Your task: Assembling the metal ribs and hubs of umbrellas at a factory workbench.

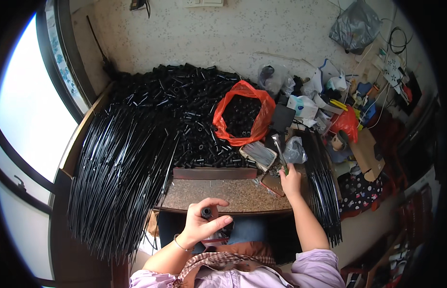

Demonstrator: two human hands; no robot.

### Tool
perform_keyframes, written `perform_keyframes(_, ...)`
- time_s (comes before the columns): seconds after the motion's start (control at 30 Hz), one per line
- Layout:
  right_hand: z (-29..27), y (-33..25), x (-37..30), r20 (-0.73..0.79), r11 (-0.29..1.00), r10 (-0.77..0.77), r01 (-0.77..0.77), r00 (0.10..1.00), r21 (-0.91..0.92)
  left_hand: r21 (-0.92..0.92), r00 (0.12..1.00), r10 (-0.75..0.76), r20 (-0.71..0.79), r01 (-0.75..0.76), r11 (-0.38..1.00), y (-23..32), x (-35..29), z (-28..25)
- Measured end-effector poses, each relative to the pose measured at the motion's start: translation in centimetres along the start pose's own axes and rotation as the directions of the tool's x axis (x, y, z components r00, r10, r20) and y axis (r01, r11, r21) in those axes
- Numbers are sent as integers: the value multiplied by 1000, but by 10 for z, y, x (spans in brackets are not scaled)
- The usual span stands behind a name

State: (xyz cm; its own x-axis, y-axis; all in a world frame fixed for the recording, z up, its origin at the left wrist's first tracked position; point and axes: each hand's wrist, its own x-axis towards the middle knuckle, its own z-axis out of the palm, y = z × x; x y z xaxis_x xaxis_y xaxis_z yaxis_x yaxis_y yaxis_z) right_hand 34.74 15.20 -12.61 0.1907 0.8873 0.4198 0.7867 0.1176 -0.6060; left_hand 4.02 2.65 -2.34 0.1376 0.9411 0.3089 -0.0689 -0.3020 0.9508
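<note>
My left hand [202, 223] is over the near edge of the table, thumb and forefinger apart. Curled in its other fingers is a short black tubular piece [206, 211], its round hollow end facing up. At the table's right side my right hand [290, 181] is closed around the greenish grip of a slim tool [280, 152]. The tool's shiny metal shaft points away from me to a pale, short head; its exact kind is unclear. Beside that head lies an open box of thin metal pins or wires [260, 155].
A big heap of black tubular parts [170, 91] covers the back. Long black rods [118, 177] overhang the left edge; another bundle [322, 187] hangs right. A red plastic bag [220, 117] holds small dark pieces. A dark strip [214, 174] borders the heap. Clutter and a cardboard box [366, 152] stand right.
</note>
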Motion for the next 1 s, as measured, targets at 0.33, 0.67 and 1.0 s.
perform_keyframes(0.33,-54,-167,-67,489,98,39,-490,872,866,70,994,81,79,-87,994,13,-7,20)
perform_keyframes(0.67,-65,-227,-125,369,179,-51,-355,928,917,102,980,192,-46,-186,977,27,-24,24)
perform_keyframes(1.0,-66,-228,-127,331,219,-147,-296,932,930,111,972,228,-53,-222,969,28,-29,21)
